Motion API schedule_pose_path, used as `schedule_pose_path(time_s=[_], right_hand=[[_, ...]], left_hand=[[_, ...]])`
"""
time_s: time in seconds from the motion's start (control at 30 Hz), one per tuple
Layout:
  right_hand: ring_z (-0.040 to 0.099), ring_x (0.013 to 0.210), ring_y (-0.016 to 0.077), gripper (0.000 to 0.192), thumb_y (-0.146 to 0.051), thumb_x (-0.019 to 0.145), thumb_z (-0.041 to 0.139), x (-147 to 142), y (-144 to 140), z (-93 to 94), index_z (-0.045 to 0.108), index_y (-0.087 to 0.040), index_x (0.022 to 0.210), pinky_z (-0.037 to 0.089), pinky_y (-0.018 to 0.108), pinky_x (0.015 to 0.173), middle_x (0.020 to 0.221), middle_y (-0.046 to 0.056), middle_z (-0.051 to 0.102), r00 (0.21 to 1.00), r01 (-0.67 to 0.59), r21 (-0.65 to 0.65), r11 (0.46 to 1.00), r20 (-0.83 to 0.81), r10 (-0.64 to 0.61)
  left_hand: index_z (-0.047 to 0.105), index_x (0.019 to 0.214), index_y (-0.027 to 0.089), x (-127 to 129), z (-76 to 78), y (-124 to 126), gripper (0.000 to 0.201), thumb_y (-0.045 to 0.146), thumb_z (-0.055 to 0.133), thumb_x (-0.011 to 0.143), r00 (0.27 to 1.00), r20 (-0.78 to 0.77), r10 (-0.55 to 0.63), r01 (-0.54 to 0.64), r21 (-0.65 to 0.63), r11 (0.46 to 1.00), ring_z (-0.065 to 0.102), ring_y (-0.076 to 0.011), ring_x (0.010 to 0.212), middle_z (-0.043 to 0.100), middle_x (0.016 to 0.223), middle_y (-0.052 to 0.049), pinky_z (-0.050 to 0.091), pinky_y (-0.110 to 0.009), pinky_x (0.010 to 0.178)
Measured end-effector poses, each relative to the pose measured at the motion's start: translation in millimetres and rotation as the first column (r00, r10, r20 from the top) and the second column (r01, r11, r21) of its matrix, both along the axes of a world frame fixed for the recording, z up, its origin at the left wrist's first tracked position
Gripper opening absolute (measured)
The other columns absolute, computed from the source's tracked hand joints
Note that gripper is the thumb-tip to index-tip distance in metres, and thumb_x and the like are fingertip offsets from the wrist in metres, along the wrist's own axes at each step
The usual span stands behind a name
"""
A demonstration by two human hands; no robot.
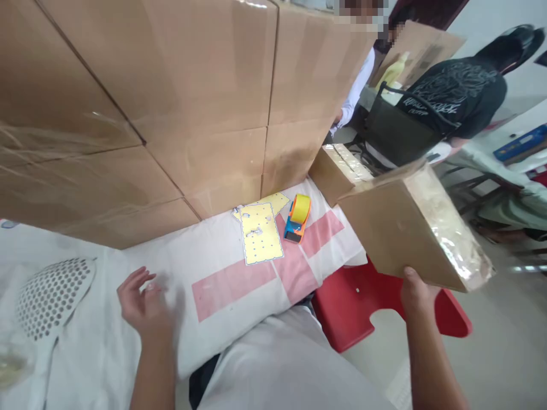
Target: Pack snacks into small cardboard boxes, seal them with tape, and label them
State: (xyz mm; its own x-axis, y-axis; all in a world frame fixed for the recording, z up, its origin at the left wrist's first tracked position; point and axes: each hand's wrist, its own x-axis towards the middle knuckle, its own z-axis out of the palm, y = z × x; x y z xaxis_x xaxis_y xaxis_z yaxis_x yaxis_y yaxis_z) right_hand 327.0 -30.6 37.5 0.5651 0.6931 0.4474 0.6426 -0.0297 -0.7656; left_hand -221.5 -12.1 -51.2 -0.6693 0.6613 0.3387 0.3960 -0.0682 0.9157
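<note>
Your right hand (416,293) is clamped on the near edge of the box (410,233), thumb on top, and holds it tilted in the air at the right, above the red stool (363,310). The box looks stiff but probably light, with glossy tape that may slip, so the plain cardboard corner is the safer place to grip. Your left hand (143,304) hovers over the white cloth (222,267) at near left, fingers apart and holding nothing, arm bent in.
</note>
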Motion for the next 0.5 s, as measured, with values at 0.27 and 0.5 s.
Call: schedule_pose_path(time_s=[0.27, 0.5], right_hand=[[0.055, 0.134, 0.0407, 0.107, -0.045, 0.057, 0.089, 57.6, 4.8, -63.3, 0.041, -0.013, 0.147, 0.039, 0.064, 0.116, 0.143, 0.020, 0.056, 0.976, 0.108, 0.116, 0.987, -0.203, -0.083], [0.057, 0.127, 0.0327, 0.103, -0.037, 0.063, 0.086, 50.7, 80.9, -60.5, 0.035, -0.016, 0.150, 0.044, 0.055, 0.111, 0.147, 0.020, 0.049, 0.974, -0.126, 0.145, 0.981, -0.171, 0.151]], left_hand=[[0.061, 0.107, 0.016, -1.3, -3.0, 2.5, 0.032, 0.038, 0.062, 0.084, 0.999, 0.038, -0.015, 0.015, -0.011, 1.000, 0.065, -0.0242, 0.099, 0.063, 0.128, -0.013, 0.047, -0.031, 0.062], [0.067, 0.112, 0.018, -5.7, -6.8, -2.6, 0.027, 0.029, 0.061, 0.088, 0.997, 0.082, -0.008, 0.008, -0.003, 1.000, 0.063, -0.0225, 0.094, 0.066, 0.117, -0.009, 0.046, -0.031, 0.064]])
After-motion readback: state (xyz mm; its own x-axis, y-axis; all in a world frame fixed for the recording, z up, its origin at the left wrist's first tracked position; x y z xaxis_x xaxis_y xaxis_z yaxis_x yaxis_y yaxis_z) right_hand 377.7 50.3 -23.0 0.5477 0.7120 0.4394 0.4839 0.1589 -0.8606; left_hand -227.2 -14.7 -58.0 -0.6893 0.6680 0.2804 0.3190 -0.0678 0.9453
